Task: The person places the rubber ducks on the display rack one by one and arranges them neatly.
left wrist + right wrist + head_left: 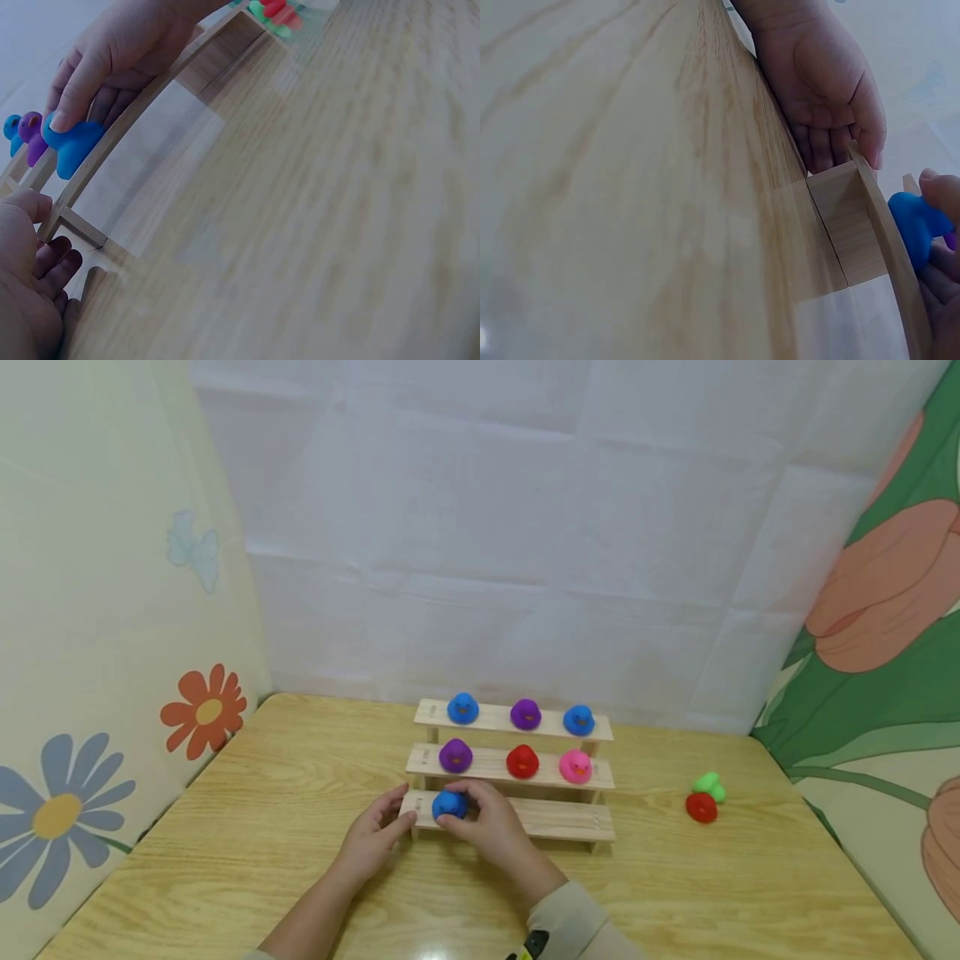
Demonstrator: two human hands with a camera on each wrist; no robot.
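Note:
A blue rubber duck (448,807) stands at the left part of the lowest step of a three-step wooden display rack (558,820). My right hand (491,825) holds this duck between thumb and fingers, seen also in the left wrist view with the thumb (73,101) against the duck's head. At the left end of the same step my left hand (373,837) grips the board's end. In the right wrist view the left thumb (870,124) lies at the board end, with the other fingers curled by the rack's leg.
On the top step sit two blue ducks and a purple duck (526,715). The middle step bears a purple duck (456,756), a red duck (522,762) and a pink duck (576,767). Right of the rack, a green duck (711,787) and red duck (702,807) lie on the table (765,877).

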